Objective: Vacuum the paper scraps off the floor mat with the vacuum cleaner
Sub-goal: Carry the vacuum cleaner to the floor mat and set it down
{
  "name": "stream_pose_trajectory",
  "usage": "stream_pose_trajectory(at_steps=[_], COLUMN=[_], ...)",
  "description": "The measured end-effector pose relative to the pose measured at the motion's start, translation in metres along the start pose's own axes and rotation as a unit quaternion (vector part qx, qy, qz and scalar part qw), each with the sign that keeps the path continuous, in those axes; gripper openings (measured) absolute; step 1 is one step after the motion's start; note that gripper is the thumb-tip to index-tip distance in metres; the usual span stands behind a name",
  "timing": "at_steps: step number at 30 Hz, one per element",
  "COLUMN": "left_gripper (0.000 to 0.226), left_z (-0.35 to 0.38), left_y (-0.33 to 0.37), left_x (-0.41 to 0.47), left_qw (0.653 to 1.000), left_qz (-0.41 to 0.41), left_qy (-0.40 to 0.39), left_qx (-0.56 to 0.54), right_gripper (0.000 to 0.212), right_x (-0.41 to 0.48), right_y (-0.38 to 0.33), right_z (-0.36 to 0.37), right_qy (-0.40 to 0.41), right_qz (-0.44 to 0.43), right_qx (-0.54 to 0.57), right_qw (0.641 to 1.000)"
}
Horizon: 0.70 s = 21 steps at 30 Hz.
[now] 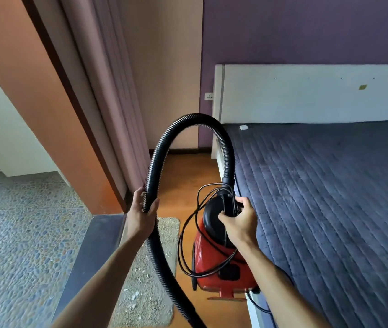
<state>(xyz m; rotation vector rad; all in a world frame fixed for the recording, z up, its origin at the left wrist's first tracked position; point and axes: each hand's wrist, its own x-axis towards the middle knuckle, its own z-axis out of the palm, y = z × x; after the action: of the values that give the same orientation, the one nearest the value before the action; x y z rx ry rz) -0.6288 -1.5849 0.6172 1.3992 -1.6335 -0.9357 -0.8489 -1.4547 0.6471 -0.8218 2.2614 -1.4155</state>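
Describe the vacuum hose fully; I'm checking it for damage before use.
The black ribbed plastic hose rises from the red canister vacuum cleaner, arches high, then drops past the beige floor mat out of frame. The left hand grips it mid-length; pale scuffing shows there. No nozzle is visible.

Floor mat (164,230) left of vacuum cleaner (221,263), bed (330,197) right

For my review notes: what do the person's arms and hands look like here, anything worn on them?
Both forearms are bare as far as the frame shows; no sleeves reach into view. The left hand and right hand wear no gloves, and no watch, bracelet or ring is visible on either wrist or the fingers that show.
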Motion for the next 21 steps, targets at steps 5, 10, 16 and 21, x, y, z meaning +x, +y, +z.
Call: stream_pose_trajectory(at_steps=[5,10,16,21], left_gripper=[0.042,0.038,0.039,0.042], left_z=[0.01,0.027,0.058,0.085], left_y=[0.001,0.007,0.012,0.018], left_x=[0.037,0.078,0.126,0.172], left_qw=[1.0,0.999,1.0,0.999], left_qz=[-0.005,0.002,-0.004,-0.012], left_qy=[0.001,0.001,0.013,0.029], left_qx=[-0.026,-0.036,-0.024,-0.019], right_gripper=[0.052,0.048,0.046,0.045], right_x=[0.03,0.072,0.132,0.189], right_y=[-0.01,-0.018,-0.022,-0.03], right_z=[0.014,0.029,0.049,0.066], right_qy=[0.003,-0.001,-0.006,-0.022], right_qz=[0.001,-0.006,-0.009,-0.018], right_qx=[0.006,0.008,0.019,0.015], right_qw=[1.0,1.0,1.0,0.999])
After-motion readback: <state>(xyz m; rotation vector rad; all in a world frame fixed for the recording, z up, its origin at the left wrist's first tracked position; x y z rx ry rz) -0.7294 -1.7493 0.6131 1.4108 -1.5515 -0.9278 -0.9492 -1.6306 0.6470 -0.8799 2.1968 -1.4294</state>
